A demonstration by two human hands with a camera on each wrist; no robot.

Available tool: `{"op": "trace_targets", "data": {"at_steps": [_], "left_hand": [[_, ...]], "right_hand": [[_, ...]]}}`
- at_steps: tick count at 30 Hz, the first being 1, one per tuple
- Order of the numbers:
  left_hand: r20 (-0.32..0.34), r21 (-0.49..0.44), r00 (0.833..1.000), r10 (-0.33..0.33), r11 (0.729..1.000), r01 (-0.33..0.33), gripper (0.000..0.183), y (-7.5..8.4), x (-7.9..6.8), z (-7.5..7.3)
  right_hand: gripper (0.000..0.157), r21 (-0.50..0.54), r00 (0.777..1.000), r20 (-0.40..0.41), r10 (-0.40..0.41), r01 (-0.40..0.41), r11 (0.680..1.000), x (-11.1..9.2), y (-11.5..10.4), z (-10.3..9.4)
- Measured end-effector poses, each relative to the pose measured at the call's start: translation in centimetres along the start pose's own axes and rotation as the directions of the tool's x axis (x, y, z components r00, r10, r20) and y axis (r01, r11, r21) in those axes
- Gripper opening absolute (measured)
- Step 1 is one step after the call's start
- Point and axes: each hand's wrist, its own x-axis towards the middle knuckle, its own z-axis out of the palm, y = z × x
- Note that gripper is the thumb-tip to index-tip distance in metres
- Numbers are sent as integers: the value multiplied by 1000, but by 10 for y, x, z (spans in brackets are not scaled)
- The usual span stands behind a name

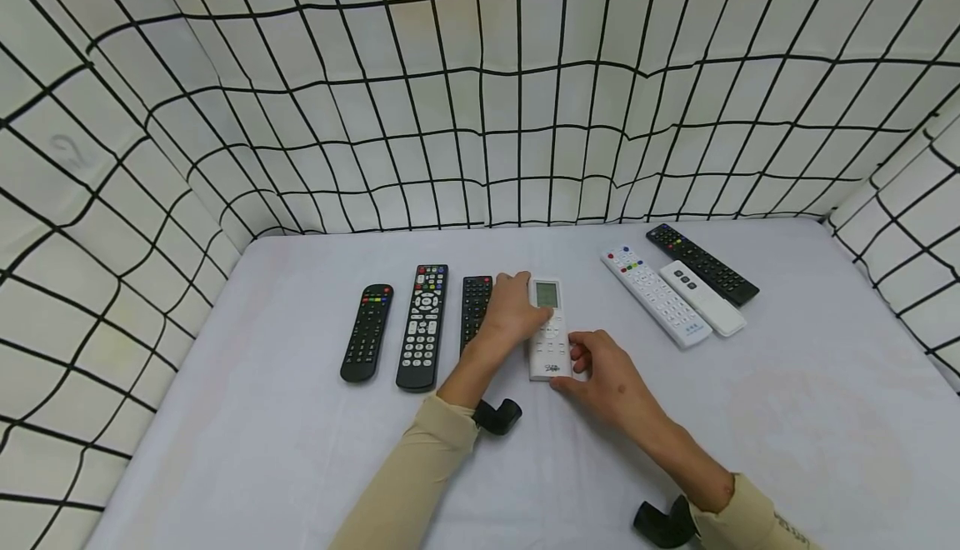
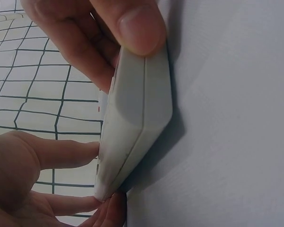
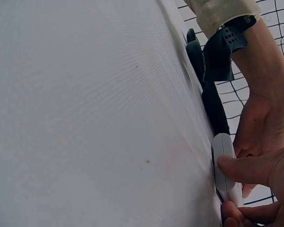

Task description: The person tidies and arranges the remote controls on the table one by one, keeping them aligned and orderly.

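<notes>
Head view: the left hand [image 1: 513, 310] and right hand [image 1: 613, 375] grip a white remote [image 1: 551, 348] on the counter [image 1: 285, 450], right of a black remote [image 1: 475, 304]. Left wrist view: both touch it. Right wrist view: the right hand presses its near end.

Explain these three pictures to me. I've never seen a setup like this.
There is no machine, just a person's bare left hand and right hand. The wide picture is taken from the person's head, looking forward and down; the other two are taken close up from each wrist. On the white table lie three black remotes to the left, and two white remotes beside another black remote to the right. Between them, both hands hold a white remote with a screen.
</notes>
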Motion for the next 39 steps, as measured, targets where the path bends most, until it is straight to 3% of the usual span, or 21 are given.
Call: {"op": "trace_targets", "data": {"at_steps": [18,32,39], "left_hand": [[18,51,1000,-1,999,0,70,1,0,-2],[24,78,1000,10,997,-11,68,2,-1,-2],[-29,72,998,47,996,-45,66,13,-6,0]], "right_hand": [[55,-19,1000,10,-20,20,1000,1,1,-2],[63,-34,1000,22,-10,10,999,1,4,-6],[62,0,1000,2,9,-9,1000,-7,10,-19]]}}
